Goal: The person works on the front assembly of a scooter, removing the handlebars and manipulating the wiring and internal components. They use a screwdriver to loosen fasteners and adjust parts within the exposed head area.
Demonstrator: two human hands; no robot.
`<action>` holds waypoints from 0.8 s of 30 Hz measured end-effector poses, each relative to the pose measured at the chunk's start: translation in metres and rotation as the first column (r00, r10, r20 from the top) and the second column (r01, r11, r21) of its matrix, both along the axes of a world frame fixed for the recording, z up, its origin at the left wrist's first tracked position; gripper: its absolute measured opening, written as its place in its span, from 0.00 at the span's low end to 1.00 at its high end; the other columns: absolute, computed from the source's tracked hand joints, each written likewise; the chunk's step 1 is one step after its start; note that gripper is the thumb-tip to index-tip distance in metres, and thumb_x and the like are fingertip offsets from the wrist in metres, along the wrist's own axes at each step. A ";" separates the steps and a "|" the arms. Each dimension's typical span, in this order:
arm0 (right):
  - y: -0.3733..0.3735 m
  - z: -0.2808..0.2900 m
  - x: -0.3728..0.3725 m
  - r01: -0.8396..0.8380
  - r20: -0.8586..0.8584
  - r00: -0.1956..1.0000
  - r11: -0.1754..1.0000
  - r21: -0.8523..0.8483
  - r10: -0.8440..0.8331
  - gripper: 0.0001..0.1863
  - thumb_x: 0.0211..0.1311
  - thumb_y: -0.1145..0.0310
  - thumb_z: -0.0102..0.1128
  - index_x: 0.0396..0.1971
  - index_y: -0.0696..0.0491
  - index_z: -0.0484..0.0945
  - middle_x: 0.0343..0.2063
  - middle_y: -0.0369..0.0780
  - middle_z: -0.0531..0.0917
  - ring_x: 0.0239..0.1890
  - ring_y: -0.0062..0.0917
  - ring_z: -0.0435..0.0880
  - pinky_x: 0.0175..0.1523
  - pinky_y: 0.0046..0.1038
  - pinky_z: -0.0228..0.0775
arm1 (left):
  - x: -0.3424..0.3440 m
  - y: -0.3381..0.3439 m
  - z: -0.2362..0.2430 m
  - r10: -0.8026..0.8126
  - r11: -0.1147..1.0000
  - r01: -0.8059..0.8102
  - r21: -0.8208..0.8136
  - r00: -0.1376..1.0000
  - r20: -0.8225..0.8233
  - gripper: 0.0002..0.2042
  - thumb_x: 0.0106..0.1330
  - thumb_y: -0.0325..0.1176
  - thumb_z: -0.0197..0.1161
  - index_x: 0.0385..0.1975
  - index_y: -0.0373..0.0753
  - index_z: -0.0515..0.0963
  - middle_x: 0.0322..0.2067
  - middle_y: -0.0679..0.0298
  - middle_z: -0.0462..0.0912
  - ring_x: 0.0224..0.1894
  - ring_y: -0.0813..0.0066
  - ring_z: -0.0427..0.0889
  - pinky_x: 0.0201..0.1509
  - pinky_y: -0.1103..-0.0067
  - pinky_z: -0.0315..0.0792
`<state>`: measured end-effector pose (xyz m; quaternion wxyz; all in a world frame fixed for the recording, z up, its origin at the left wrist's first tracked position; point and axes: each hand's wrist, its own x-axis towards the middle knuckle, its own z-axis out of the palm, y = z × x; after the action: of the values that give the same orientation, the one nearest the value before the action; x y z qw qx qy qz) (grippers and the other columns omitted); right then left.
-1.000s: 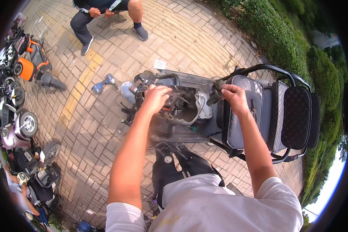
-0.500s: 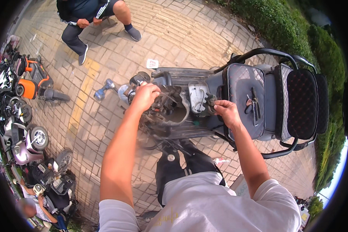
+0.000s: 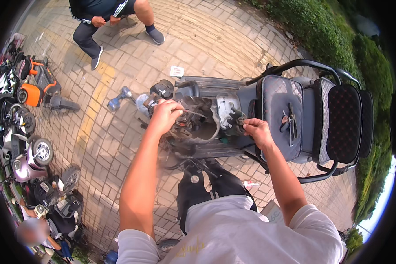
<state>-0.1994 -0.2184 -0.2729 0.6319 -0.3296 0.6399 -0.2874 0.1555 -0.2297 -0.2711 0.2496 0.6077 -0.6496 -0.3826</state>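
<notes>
The stripped front of a grey electric scooter [image 3: 202, 132] lies open before me, with wires and parts exposed. Over its left side my left hand [image 3: 165, 116] is closed, and a thin rod-like piece [image 3: 194, 113] sticks out rightward from its fingers; whether it is a tool or a wire I cannot tell. My right hand [image 3: 257, 132] pinches a dark, lumpy bundle [image 3: 238, 121], perhaps wiring, near the front of the seat. A pale metal-looking plate or tray [image 3: 226, 105] sits just left of that bundle.
Pliers and other hand tools [image 3: 290, 123] lie on the scooter seat [image 3: 277, 99]. A blue power tool [image 3: 119, 100] rests on the paving at left. A seated person [image 3: 105, 20] is beyond. Parked scooters [image 3: 35, 154] line the left; a hedge [image 3: 312, 39] borders the right.
The thin piece at my left hand now shows more plainly, pointing right. My left hand has shifted slightly right and down; my right hand keeps its pinch on the dark bundle.
</notes>
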 end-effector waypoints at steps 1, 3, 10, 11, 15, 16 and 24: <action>-0.001 0.001 0.002 -0.022 -0.011 1.000 1.000 -0.003 0.021 0.07 0.54 0.80 0.62 0.35 0.62 0.79 0.28 0.38 0.82 0.27 0.18 0.78 0.32 0.20 0.74 | 0.002 0.004 -0.001 -0.004 1.000 0.004 -0.012 1.000 0.008 0.05 0.54 0.29 0.63 0.30 0.41 0.82 0.32 0.66 0.81 0.43 0.64 0.73 0.50 0.70 0.66; -0.004 0.005 0.008 -0.065 -0.032 0.997 0.998 -0.007 0.065 0.08 0.54 0.79 0.62 0.35 0.60 0.79 0.28 0.37 0.82 0.28 0.17 0.79 0.33 0.20 0.74 | 0.005 0.010 -0.004 0.005 0.999 -0.004 0.037 1.000 -0.012 0.07 0.54 0.30 0.63 0.33 0.42 0.82 0.35 0.66 0.81 0.45 0.64 0.72 0.52 0.70 0.65; -0.062 0.086 0.057 -0.275 -0.150 0.959 0.910 -0.309 0.239 0.06 0.55 0.78 0.62 0.33 0.60 0.80 0.25 0.34 0.80 0.27 0.14 0.76 0.33 0.18 0.70 | -0.005 0.036 -0.005 0.269 0.959 -0.268 -0.095 0.963 -0.005 0.16 0.56 0.29 0.62 0.46 0.42 0.77 0.45 0.63 0.78 0.49 0.61 0.71 0.55 0.70 0.64; -0.071 0.094 0.070 -0.342 -0.194 0.937 0.876 -0.341 0.291 0.06 0.55 0.78 0.62 0.33 0.60 0.80 0.24 0.34 0.80 0.26 0.13 0.75 0.33 0.18 0.69 | -0.004 0.042 -0.010 0.320 0.942 -0.321 -0.097 0.947 -0.026 0.16 0.56 0.29 0.61 0.47 0.42 0.77 0.46 0.62 0.78 0.49 0.60 0.71 0.56 0.70 0.64; -0.094 0.100 0.112 -0.699 -0.511 0.692 0.652 -0.296 0.510 0.10 0.51 0.76 0.64 0.35 0.60 0.81 0.24 0.36 0.81 0.27 0.16 0.77 0.34 0.20 0.70 | 0.005 0.088 -0.020 0.547 0.837 -0.545 0.048 0.830 -0.111 0.16 0.57 0.28 0.61 0.47 0.40 0.77 0.46 0.59 0.78 0.49 0.60 0.72 0.56 0.70 0.65; -0.097 0.101 0.123 -0.778 -0.560 0.606 0.569 -0.267 0.565 0.11 0.49 0.76 0.65 0.35 0.60 0.81 0.24 0.37 0.82 0.27 0.18 0.78 0.34 0.21 0.71 | 0.010 0.106 -0.028 0.603 0.798 -0.595 0.097 0.789 -0.120 0.16 0.57 0.28 0.61 0.47 0.40 0.77 0.46 0.59 0.78 0.49 0.61 0.72 0.56 0.70 0.66; -0.137 0.075 0.158 -0.990 -0.701 -0.012 0.090 0.108 0.713 0.10 0.45 0.71 0.67 0.31 0.57 0.83 0.25 0.43 0.84 0.28 0.31 0.82 0.37 0.29 0.73 | 0.018 0.251 -0.088 0.759 0.646 -0.734 0.207 0.647 -0.073 0.15 0.61 0.28 0.60 0.48 0.36 0.76 0.41 0.62 0.80 0.39 0.76 0.76 0.46 0.80 0.69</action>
<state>-0.0415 -0.3553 -0.1980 0.3311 -0.8576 0.3529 0.1742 0.1733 0.0210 -0.3589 0.3854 0.8080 -0.2867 -0.3411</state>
